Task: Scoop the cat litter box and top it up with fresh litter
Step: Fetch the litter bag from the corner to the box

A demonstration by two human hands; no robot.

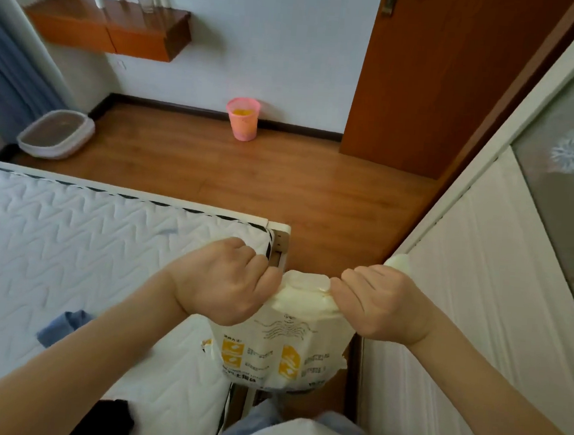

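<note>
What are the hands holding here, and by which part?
Both hands grip the cream litter bag by its bunched top edge: the left hand at the left end, the right hand at the right end. The bag hangs below them.

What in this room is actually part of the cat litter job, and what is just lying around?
Part of the job:
- litter bag, its top in the grip of the left hand and right hand
- litter box on the floor by the curtain
- pink bin by the wall, probably for waste

Just lying about:
- mattress
- blue cloth
- black cloth
- wall shelf
</note>
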